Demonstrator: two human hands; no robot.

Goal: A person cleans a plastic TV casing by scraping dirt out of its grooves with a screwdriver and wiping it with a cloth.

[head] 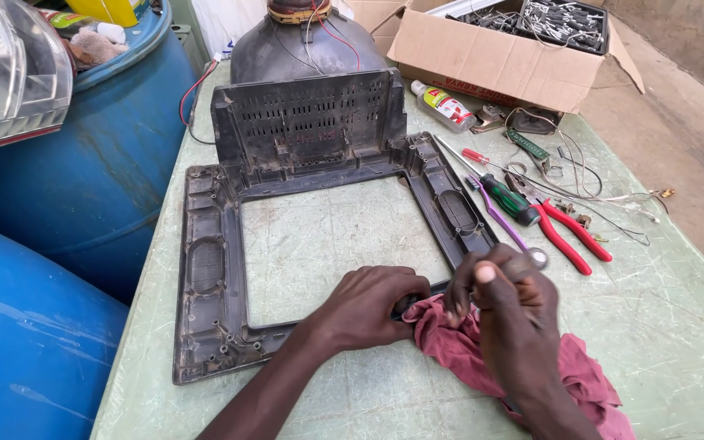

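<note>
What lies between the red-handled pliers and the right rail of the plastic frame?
In the head view, a green-handled screwdriver and a purple-handled tool lie between the pliers and the frame.

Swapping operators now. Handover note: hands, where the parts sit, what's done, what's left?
Left hand: pressed on the near edge of the grey frame, beside the red rag.
Right hand: on the rag, fingers bunched at the frame's near right corner; whether they pinch a small item I cannot tell.
Frame lies flat on the green table; tube stands behind it. Screwdriver and red pliers lie to the right.
Done: frame is off the tube.
Left: likely wiping the frame, which looks dusty.
</note>
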